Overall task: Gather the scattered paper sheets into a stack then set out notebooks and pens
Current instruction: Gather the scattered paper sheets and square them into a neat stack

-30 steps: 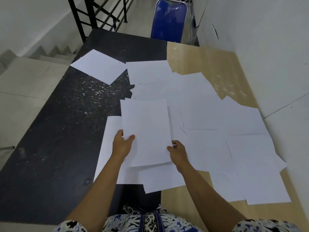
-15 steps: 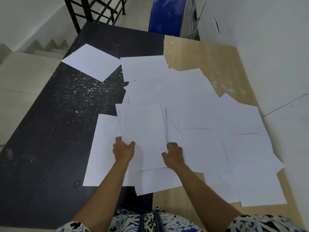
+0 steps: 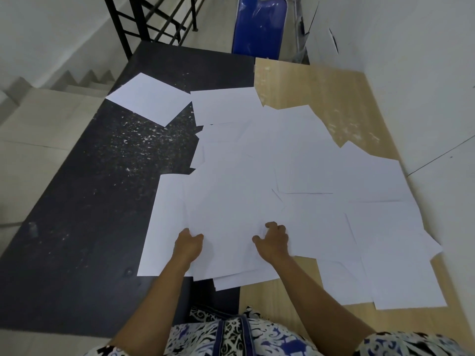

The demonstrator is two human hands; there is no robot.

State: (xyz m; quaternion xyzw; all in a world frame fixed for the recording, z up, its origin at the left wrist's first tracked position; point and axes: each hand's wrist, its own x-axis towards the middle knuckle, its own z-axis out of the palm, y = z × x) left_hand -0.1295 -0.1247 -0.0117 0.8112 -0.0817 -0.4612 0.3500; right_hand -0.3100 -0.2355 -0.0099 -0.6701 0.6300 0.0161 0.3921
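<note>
Head view shows the left hand (image 3: 189,244) and right hand (image 3: 273,240), fingers curled, pinching the side edges of a sheet (image 3: 228,214) lying among scattered paper sheets (image 3: 334,176) on the counter (image 3: 321,88); better to square the edges before reaching outward.

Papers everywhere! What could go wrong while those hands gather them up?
The left hand and right hand hold only the sheet between them, so dragging it might crumple it or shove the sheets beneath. The far sheet sits near the black table's edge and might slide off.
</note>
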